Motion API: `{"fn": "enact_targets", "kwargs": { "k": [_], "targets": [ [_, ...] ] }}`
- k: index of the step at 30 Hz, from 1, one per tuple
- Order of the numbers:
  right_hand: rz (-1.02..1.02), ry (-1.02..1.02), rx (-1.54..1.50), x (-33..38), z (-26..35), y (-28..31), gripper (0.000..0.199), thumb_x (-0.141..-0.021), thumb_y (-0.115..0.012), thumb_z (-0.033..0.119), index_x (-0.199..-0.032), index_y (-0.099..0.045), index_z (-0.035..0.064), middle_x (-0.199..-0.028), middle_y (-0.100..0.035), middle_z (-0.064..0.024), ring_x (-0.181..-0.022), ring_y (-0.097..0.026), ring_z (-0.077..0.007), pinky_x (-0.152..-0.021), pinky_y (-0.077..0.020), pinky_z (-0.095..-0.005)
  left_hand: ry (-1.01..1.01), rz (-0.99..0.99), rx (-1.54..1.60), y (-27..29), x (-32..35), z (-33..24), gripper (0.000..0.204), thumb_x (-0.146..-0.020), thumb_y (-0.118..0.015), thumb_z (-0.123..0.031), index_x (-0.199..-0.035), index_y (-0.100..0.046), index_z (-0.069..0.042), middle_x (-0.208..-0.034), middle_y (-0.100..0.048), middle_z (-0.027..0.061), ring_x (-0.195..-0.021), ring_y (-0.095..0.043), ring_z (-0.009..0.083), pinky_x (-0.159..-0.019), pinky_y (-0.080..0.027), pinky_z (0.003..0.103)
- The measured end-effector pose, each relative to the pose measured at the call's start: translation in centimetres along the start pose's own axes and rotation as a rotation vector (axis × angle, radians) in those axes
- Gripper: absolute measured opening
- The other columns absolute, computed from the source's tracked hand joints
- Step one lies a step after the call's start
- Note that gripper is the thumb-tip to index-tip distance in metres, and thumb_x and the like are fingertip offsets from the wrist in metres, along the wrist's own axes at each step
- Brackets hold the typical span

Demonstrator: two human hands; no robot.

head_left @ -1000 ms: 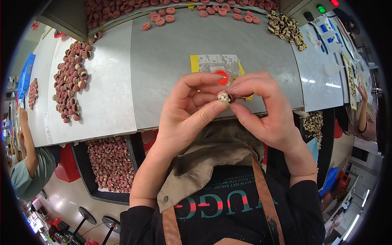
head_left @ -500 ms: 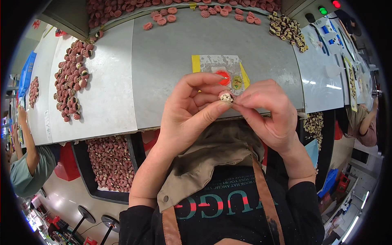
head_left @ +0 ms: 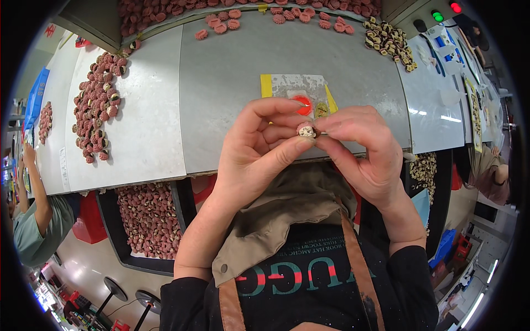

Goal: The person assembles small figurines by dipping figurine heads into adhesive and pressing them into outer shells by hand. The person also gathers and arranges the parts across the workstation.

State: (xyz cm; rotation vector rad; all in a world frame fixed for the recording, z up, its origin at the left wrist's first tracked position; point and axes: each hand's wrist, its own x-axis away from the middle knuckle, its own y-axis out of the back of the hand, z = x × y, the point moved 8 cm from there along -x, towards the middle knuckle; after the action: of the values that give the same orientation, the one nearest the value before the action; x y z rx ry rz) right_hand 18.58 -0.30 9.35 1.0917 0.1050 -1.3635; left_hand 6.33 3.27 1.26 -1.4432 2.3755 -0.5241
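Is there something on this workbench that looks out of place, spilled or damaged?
Nothing stands out. Both hands pinch one small round part over the grey table; the pink parts lie in loose heaps on it.

Grey bench (head_left: 232, 99), pink parts (head_left: 96, 105), yellow-edged sheet (head_left: 292, 88)

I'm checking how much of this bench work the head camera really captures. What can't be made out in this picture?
- Small round part, head view: mostly covered by the fingertips of the left hand and right hand; its underside and details are too small to read.
- What the right hand does to it: hidden behind its own fingers.
- Bin of pink pieces: partly cut off by the bench edge and left forearm.
- Items at the far right: bent and blurred by the fisheye rim.
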Motion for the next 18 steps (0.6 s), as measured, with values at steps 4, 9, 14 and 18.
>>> {"fn": "enact_targets", "kwargs": {
  "k": [4,9,14,18],
  "targets": [
    [0.043,-0.002,-0.014,0.3,-0.2,-0.1,0.035,-0.074,-0.073,-0.009,-0.1,-0.054,0.0061,-0.091,-0.068,-0.0085,-0.084,-0.064,-0.0231,-0.075,-0.0502,-0.0323,-0.011,-0.003,0.006,0.1,0.0,0.1,0.04,-0.087,-0.065,0.002,-0.122,-0.046,0.0,-0.114,-0.059,0.0115,-0.103,-0.062,0.0153,-0.089,-0.052,0.027],
    [0.0,-0.028,-0.038,0.4,-0.4,0.0,0.036,-0.074,-0.073,-0.009,-0.099,-0.053,0.0064,-0.092,-0.068,-0.0085,-0.084,-0.064,-0.0233,-0.074,-0.0506,-0.0328,0.013,-0.003,0.004,0.1,-0.1,0.0,0.041,-0.087,-0.066,0.002,-0.122,-0.047,0.0,-0.113,-0.059,0.0115,-0.102,-0.062,0.0149,-0.089,-0.052,0.027],
    [0.026,-0.004,-0.035,0.4,-0.4,0.0,0.036,-0.074,-0.073,-0.01,-0.099,-0.054,0.0063,-0.09,-0.067,-0.0077,-0.081,-0.063,-0.0228,-0.075,-0.0503,-0.0329,-0.005,0.003,-0.008,0.0,-0.2,0.1,0.041,-0.087,-0.066,0.003,-0.122,-0.047,0.0,-0.112,-0.059,0.0113,-0.102,-0.062,0.0149,-0.089,-0.052,0.027],
    [0.061,-0.102,-0.084,0.8,-1.1,0.1,0.034,-0.076,-0.072,-0.009,-0.102,-0.054,0.0045,-0.095,-0.065,-0.0087,-0.087,-0.061,-0.0224,-0.08,-0.0488,-0.0315,-0.007,0.005,-0.003,-0.2,-0.2,0.1,0.041,-0.087,-0.064,0.003,-0.123,-0.046,0.0,-0.114,-0.059,0.0116,-0.105,-0.061,0.0157,-0.091,-0.052,0.028]
  ]
}}
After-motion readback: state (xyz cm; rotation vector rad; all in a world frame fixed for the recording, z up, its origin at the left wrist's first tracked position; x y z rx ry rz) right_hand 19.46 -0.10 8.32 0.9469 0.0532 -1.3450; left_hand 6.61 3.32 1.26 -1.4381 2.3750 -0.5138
